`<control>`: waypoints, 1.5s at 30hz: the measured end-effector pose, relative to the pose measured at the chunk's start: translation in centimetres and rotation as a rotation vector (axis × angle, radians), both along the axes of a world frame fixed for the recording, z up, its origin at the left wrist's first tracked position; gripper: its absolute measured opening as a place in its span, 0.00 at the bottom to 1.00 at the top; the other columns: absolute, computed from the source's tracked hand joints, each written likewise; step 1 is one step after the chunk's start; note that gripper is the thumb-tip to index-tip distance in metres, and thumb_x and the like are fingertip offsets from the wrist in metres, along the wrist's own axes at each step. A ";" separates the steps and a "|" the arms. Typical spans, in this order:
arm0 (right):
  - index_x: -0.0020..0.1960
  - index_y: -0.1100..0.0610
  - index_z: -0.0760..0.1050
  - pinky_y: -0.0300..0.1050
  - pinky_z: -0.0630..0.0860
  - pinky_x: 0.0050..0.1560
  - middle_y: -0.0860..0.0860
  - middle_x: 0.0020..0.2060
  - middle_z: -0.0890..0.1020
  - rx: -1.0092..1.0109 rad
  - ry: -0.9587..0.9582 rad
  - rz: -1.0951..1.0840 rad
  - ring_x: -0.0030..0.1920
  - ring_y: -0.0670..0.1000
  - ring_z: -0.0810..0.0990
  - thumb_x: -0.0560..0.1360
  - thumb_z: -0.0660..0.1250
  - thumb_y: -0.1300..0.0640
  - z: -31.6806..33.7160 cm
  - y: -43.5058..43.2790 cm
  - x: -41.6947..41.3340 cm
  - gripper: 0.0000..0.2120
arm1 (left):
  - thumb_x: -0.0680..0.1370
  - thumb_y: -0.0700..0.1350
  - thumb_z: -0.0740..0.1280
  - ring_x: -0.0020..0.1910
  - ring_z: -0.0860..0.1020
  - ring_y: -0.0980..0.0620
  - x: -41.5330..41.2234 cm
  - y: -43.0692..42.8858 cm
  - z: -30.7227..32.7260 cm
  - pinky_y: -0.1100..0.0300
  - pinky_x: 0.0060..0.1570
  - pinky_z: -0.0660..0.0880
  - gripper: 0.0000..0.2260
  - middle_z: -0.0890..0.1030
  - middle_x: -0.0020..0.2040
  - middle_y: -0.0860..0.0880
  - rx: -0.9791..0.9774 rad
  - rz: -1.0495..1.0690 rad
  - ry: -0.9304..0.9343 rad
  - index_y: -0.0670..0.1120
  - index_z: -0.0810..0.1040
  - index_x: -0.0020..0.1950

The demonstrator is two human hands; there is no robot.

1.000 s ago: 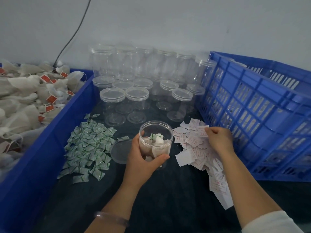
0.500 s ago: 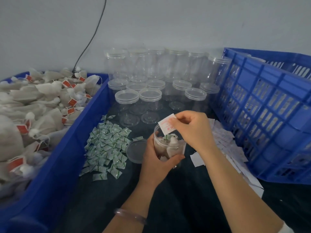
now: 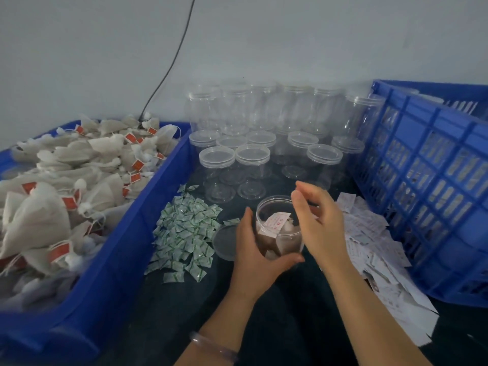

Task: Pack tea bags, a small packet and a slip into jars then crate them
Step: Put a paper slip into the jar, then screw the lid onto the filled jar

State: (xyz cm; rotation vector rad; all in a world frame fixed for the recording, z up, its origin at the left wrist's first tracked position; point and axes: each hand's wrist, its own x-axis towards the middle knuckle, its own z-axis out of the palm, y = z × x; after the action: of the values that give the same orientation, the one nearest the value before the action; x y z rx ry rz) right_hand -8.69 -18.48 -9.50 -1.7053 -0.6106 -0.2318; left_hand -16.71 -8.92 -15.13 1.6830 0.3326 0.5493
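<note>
There are one open jar [image 3: 280, 233] with one slip [image 3: 276, 221] inside, one loose lid [image 3: 224, 243], one blue bin [image 3: 111, 273], one blue crate [image 3: 422, 180], at least eight lidded jars [image 3: 252, 154], and uncounted tea bags [image 3: 66, 180], packets [image 3: 184, 233] and loose slips [image 3: 369, 247].

- Jar [image 3: 284, 233]: clear plastic, lidless, upright, gripped by the left hand [image 3: 253, 249].
- Tea bags [image 3: 286, 248]: pale, lying in the jar's bottom.
- Slip [image 3: 277, 220]: white with red print, tilted on top of the tea bags.
- Crate [image 3: 422, 180]: blue, slatted, standing to the right.
</note>
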 end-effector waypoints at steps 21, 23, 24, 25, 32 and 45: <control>0.71 0.46 0.65 0.29 0.74 0.53 0.40 0.60 0.76 0.113 0.205 0.231 0.59 0.37 0.76 0.52 0.76 0.44 -6.8 0.3 -1.0 0.49 | 0.79 0.34 0.62 0.51 0.74 0.57 -4.5 4.7 2.2 0.65 0.52 0.71 0.09 0.75 0.51 0.51 0.755 0.287 0.009 0.46 0.78 0.52; 0.71 0.44 0.65 0.30 0.74 0.53 0.35 0.58 0.76 0.108 0.210 0.231 0.59 0.37 0.76 0.52 0.76 0.44 -6.8 0.4 -1.1 0.48 | 0.80 0.35 0.61 0.46 0.75 0.62 -4.8 4.6 4.2 0.70 0.47 0.71 0.13 0.76 0.48 0.53 0.600 0.375 -0.155 0.53 0.77 0.50; 0.69 0.42 0.65 0.29 0.74 0.53 0.32 0.56 0.76 0.111 0.212 0.231 0.59 0.36 0.76 0.53 0.76 0.45 -6.8 0.4 -1.1 0.46 | 0.81 0.36 0.60 0.44 0.75 0.63 -4.9 4.6 5.3 0.71 0.45 0.71 0.14 0.76 0.47 0.56 0.495 0.384 -0.204 0.56 0.76 0.50; 0.68 0.40 0.65 0.28 0.74 0.52 0.30 0.55 0.76 0.116 0.213 0.231 0.58 0.35 0.76 0.53 0.76 0.45 -6.8 0.4 -1.1 0.44 | 0.82 0.36 0.59 0.42 0.76 0.64 -4.9 4.5 6.3 0.71 0.45 0.73 0.15 0.77 0.45 0.58 0.357 0.363 -0.250 0.57 0.76 0.51; 0.66 0.35 0.64 0.25 0.73 0.50 0.28 0.54 0.75 0.138 0.230 0.231 0.57 0.33 0.76 0.55 0.76 0.46 -6.8 0.5 -1.2 0.42 | 0.77 0.38 0.64 0.34 0.78 0.55 -3.2 4.5 11.2 0.48 0.44 0.82 0.04 0.76 0.34 0.48 -0.694 0.039 -0.418 0.40 0.77 0.44; 0.70 0.45 0.65 0.32 0.74 0.56 0.34 0.59 0.77 0.115 0.211 0.232 0.62 0.40 0.76 0.56 0.78 0.47 -6.9 0.5 -1.0 0.45 | 0.79 0.50 0.66 0.40 0.78 0.57 1.1 5.0 8.1 0.66 0.31 0.74 0.09 0.78 0.48 0.52 0.000 0.091 0.250 0.51 0.72 0.56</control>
State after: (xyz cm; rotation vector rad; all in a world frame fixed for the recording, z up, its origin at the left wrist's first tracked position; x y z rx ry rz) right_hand -9.74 -18.02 -16.44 -1.5097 -0.6191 0.0766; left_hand -15.59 -3.95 -6.99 1.7456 0.5926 0.4053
